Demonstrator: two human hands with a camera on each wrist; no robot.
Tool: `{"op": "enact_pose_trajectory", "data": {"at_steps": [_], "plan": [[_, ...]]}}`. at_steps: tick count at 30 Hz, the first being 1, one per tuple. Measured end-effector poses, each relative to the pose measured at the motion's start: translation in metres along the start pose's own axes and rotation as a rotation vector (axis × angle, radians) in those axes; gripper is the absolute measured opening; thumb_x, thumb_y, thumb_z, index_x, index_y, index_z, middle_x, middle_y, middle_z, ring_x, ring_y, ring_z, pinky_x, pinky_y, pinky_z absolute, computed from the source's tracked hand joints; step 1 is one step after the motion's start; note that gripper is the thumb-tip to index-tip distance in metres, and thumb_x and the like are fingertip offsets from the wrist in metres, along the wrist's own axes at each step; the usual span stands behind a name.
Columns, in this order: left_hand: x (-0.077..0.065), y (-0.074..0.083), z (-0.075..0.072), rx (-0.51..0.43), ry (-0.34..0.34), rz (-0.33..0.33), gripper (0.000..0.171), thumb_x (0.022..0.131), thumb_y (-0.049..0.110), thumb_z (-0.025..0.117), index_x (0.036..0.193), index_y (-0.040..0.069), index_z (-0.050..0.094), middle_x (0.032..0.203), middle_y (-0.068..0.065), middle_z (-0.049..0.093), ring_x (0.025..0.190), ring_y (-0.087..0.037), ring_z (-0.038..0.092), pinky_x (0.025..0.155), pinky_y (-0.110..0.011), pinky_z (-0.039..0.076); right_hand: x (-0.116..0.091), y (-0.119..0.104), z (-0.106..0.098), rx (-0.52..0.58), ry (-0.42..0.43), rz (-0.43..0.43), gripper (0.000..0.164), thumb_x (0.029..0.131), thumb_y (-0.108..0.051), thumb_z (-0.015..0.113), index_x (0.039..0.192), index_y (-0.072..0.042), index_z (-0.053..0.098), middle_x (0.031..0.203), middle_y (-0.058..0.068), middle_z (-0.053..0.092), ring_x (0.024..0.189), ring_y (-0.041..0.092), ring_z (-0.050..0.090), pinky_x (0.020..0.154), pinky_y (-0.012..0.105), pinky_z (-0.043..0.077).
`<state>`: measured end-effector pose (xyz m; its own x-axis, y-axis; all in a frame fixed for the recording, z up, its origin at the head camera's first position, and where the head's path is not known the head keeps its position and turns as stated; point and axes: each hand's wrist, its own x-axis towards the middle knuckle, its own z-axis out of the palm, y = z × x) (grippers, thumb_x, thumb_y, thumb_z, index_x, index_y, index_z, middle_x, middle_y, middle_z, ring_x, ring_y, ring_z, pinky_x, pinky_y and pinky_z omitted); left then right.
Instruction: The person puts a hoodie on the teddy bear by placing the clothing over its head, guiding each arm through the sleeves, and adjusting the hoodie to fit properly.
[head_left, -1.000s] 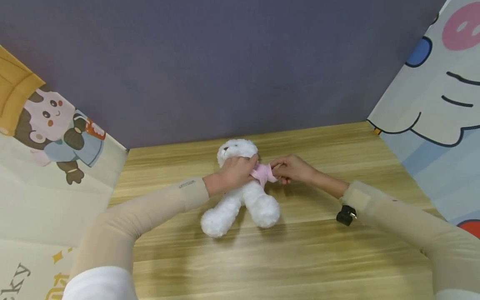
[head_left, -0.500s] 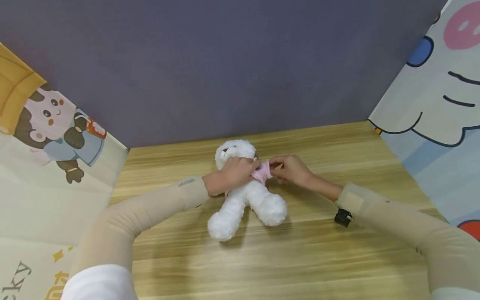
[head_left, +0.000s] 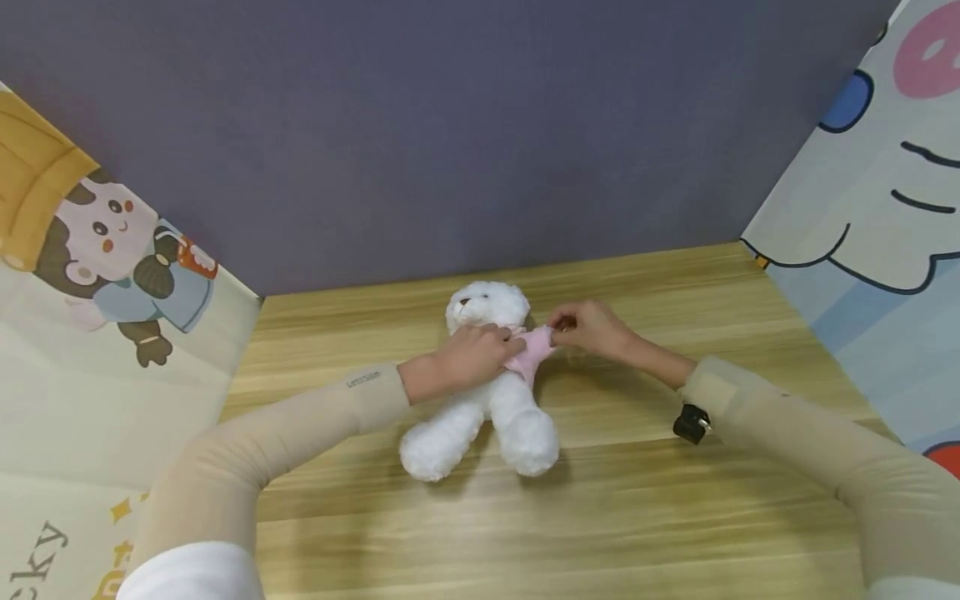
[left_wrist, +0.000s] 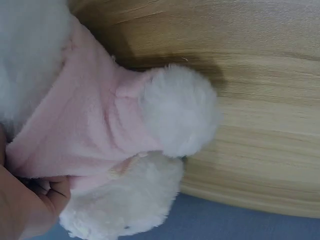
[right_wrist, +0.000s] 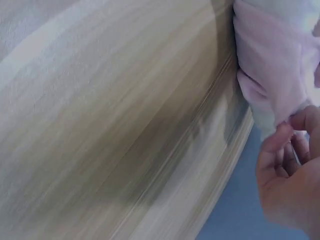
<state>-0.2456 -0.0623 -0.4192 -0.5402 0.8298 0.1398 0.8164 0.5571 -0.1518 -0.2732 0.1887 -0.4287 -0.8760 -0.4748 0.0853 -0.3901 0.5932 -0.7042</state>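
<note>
A white plush teddy bear (head_left: 517, 425) in a pink shirt (head_left: 528, 357) lies on its back, head toward the back wall. My left hand (head_left: 472, 358) lies across its chest; in the left wrist view its curled fingers grip the shirt's edge. On that side, a furry white paw (left_wrist: 182, 110) pokes out of a pink sleeve (left_wrist: 132, 117). My right hand (head_left: 592, 329) pinches the end of the other sleeve between thumb and forefinger, as the right wrist view shows at the pink cloth (right_wrist: 275, 60). The bear's arm on this side is hidden.
The wood-grain tabletop (head_left: 600, 517) ends at a grey-blue back wall (head_left: 480, 142). Cartoon-printed panels stand at the left (head_left: 82, 375) and the right (head_left: 885, 333). A small black device (head_left: 692, 423) hangs at the right sleeve's cuff.
The bear has turned slightly: its head shifted right and its feet left compared with half a second ago. My right hand has pulled the sleeve outward, and the pink cloth is stretched more.
</note>
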Motion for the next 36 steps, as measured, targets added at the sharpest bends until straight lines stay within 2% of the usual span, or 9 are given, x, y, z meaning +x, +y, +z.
{"op": "enact_pose_trajectory", "data": {"at_steps": [3, 7, 11, 15, 20, 27, 30, 33, 36], "plan": [[0.003, 0.002, 0.001, 0.028, -0.02, -0.051, 0.012, 0.099, 0.022, 0.063, 0.104, 0.011, 0.061, 0.086, -0.004, 0.064, 0.071, -0.02, 0.064, 0.052, -0.034, 0.053, -0.002, -0.006, 0.0, -0.01, -0.017, -0.043, 0.022, 0.085, -0.005, 0.076, 0.106, 0.001, 0.072, 0.092, 0.01, 0.074, 0.083, 0.022, 0.07, 0.073, 0.03, 0.057], [0.004, 0.002, 0.002, 0.051, -0.056, -0.095, 0.01, 0.099, 0.019, 0.061, 0.105, 0.01, 0.059, 0.083, -0.003, 0.062, 0.067, -0.02, 0.062, 0.048, -0.033, 0.051, -0.007, -0.015, 0.001, -0.047, -0.017, -0.06, 0.029, 0.086, -0.012, 0.079, 0.112, -0.002, 0.071, 0.095, 0.007, 0.073, 0.083, 0.019, 0.069, 0.073, 0.032, 0.056], [0.006, 0.001, 0.001, 0.053, -0.088, -0.114, 0.013, 0.101, 0.021, 0.06, 0.109, 0.011, 0.061, 0.082, -0.002, 0.061, 0.064, -0.017, 0.059, 0.045, -0.031, 0.048, -0.009, -0.02, 0.006, -0.197, 0.024, -0.155, 0.028, 0.087, -0.022, 0.08, 0.11, -0.008, 0.074, 0.092, 0.002, 0.075, 0.077, 0.016, 0.069, 0.068, 0.031, 0.055], [0.008, 0.0, -0.002, 0.045, -0.136, -0.118, 0.014, 0.103, 0.024, 0.058, 0.11, 0.014, 0.065, 0.081, -0.002, 0.061, 0.062, -0.015, 0.057, 0.045, -0.031, 0.048, -0.008, -0.02, 0.008, -0.353, 0.097, -0.228, 0.019, 0.089, -0.021, 0.074, 0.105, -0.011, 0.077, 0.087, 0.002, 0.077, 0.071, 0.016, 0.071, 0.057, 0.031, 0.055], [0.011, 0.003, -0.007, 0.023, -0.197, -0.086, 0.017, 0.104, 0.029, 0.057, 0.108, 0.015, 0.065, 0.082, -0.004, 0.064, 0.059, -0.016, 0.056, 0.048, -0.035, 0.049, -0.005, -0.01, 0.001, -0.354, 0.125, -0.124, 0.016, 0.085, -0.016, 0.074, 0.098, -0.009, 0.077, 0.085, 0.004, 0.077, 0.071, 0.017, 0.071, 0.056, 0.033, 0.054], [0.013, 0.005, -0.019, -0.091, -0.262, -0.075, 0.026, 0.101, 0.036, 0.063, 0.112, 0.012, 0.062, 0.088, -0.004, 0.064, 0.067, -0.016, 0.058, 0.056, -0.034, 0.052, -0.003, -0.002, -0.005, -0.298, 0.046, -0.072, 0.015, 0.086, -0.014, 0.075, 0.1, -0.008, 0.077, 0.086, 0.005, 0.076, 0.072, 0.015, 0.07, 0.06, 0.032, 0.055], [0.007, 0.003, -0.023, -0.167, -0.234, -0.06, 0.029, 0.1, 0.036, 0.063, 0.115, 0.012, 0.057, 0.093, -0.001, 0.059, 0.075, -0.014, 0.056, 0.063, -0.031, 0.051, -0.006, -0.005, -0.007, -0.281, 0.008, -0.072, 0.017, 0.088, -0.01, 0.073, 0.104, -0.004, 0.074, 0.088, 0.007, 0.075, 0.076, 0.018, 0.07, 0.066, 0.034, 0.057], [-0.006, 0.0, -0.029, -0.241, -0.143, -0.037, 0.031, 0.099, 0.034, 0.062, 0.121, 0.012, 0.056, 0.103, -0.001, 0.056, 0.084, -0.017, 0.054, 0.073, -0.032, 0.05, -0.011, -0.014, -0.011, -0.277, -0.01, -0.078, 0.021, 0.089, -0.007, 0.071, 0.109, -0.001, 0.069, 0.094, 0.01, 0.074, 0.084, 0.024, 0.07, 0.073, 0.037, 0.058], [-0.021, -0.003, -0.033, -0.3, -0.047, -0.054, 0.03, 0.101, 0.031, 0.063, 0.125, 0.013, 0.06, 0.112, -0.004, 0.057, 0.094, -0.021, 0.055, 0.078, -0.035, 0.05, -0.014, -0.027, -0.016, -0.287, 0.009, -0.136, 0.022, 0.09, -0.006, 0.071, 0.111, -0.002, 0.066, 0.099, 0.01, 0.071, 0.088, 0.026, 0.068, 0.074, 0.037, 0.057]]}}
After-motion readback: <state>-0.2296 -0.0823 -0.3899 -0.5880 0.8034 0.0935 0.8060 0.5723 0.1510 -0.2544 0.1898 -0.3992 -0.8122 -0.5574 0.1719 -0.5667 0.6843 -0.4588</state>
